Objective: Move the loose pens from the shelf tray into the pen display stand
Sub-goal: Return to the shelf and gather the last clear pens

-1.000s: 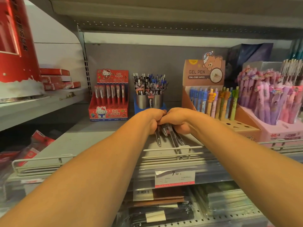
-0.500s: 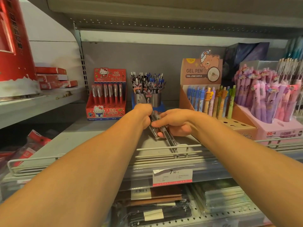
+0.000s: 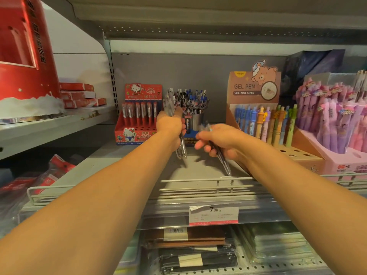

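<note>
My left hand (image 3: pixel 170 126) grips a small bunch of clear patterned pens (image 3: pixel 181 149), held nearly upright just in front of the pen display stand (image 3: pixel 195 121), a blue base with metal cups full of similar pens. My right hand (image 3: pixel 220 138) holds one or two more pens (image 3: pixel 223 160), slanting down to the right above the grey shelf tray (image 3: pixel 198 171). The two hands are apart, with a gap between them. No loose pens show on the bare tray floor.
A red Hello Kitty pen box (image 3: pixel 138 116) stands left of the stand. A brown GEL PEN box (image 3: pixel 256 108) and a pink pen box (image 3: pixel 337 135) stand to the right. A wire rail (image 3: pixel 198 184) fences the tray front, above a price tag (image 3: pixel 213 214).
Both hands lifted off the tray with pens and drew apart. The left hand rose toward the stand with its bunch turned upright; the right hand moved right with its pens.
</note>
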{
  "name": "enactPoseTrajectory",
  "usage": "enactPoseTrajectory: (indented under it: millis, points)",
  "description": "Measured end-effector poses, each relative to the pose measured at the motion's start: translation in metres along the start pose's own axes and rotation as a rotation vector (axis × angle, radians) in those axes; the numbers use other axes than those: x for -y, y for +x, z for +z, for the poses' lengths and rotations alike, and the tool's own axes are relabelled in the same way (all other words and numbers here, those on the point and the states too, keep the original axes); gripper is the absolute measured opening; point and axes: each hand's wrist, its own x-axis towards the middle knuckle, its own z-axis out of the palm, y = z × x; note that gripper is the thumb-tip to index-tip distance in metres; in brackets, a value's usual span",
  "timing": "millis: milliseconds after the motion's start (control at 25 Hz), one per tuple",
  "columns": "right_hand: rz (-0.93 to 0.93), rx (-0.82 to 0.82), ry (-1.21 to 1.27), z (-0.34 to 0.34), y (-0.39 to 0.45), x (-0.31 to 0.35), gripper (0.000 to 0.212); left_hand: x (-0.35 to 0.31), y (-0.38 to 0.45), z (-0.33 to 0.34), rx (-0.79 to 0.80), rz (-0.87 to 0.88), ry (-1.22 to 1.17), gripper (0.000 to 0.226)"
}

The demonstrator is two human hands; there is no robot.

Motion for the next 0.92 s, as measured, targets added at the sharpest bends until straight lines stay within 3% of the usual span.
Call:
enactPoseTrajectory:
  millis: [200,400,560,920]
  points:
    - [-0.465,-0.157,0.129,0.012,-0.008,0.05,0.012,-0.04,-0.025,-0.027,0.088,0.278,0.017,0.02]
    - [-0.702,-0.053,0.202,0.069,-0.045,0.109,0.017,-0.097,-0.062,-0.088,0.096,0.436,0.066,0.018]
    - [-0.75,0.052,0.28,0.157,-0.084,0.148,0.024,-0.15,-0.1,-0.162,0.091,0.527,0.081,0.031]
    - [-0.66,0.523,0.627,0.452,-0.174,0.239,0.031,-0.273,-0.166,-0.431,0.015,0.61,0.142,0.008]
